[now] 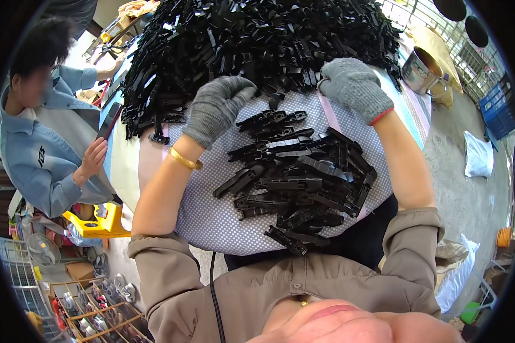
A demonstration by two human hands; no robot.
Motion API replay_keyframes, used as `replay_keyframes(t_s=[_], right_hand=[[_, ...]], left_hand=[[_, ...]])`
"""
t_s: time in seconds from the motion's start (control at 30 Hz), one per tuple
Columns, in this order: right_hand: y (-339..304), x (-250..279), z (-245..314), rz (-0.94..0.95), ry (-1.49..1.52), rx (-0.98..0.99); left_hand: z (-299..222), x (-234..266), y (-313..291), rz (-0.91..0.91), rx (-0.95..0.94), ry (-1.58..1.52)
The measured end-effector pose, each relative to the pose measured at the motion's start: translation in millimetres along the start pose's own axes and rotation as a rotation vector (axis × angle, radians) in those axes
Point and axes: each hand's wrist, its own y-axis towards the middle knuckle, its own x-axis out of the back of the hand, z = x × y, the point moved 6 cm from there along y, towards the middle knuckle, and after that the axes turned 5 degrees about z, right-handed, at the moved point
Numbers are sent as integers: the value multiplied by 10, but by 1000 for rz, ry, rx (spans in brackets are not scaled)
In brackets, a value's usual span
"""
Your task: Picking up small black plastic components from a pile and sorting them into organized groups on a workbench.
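A grey knitted glove covers my left hand [218, 107], which rests at the near edge of a big heap of black plastic parts [257, 46]. Its fingers are curled together, and whatever they may hold is hidden. My right hand [352, 86], gloved the same way with a red cuff edge, lies against the heap further right. Those fingers are bent inward too, their tips out of sight. Between my forearms, nearer to me, is a smaller loose pile of long black plastic clip-like parts [303, 183] on the dotted tablecloth [203, 220].
At the left sits another person [46, 143] in a light blue jacket, holding a dark phone [110, 120]. A metal can [422, 70] stands right of the heap. A yellow stool [100, 224] and a shoe rack [94, 308] are at lower left. White sacks [478, 154] lie on the right floor.
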Motion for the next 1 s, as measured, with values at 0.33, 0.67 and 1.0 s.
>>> replay_keyframes(t_s=[0.33, 0.67, 1.0], right_hand=[[-44, 53, -24, 66, 129, 28], [-242, 171, 497, -161, 450, 425], [-149, -23, 429, -174, 292, 367]], left_hand=[[-68, 156, 261, -128, 90, 768], [-34, 35, 521, -217, 106, 1001], [109, 6, 163, -8, 327, -823]])
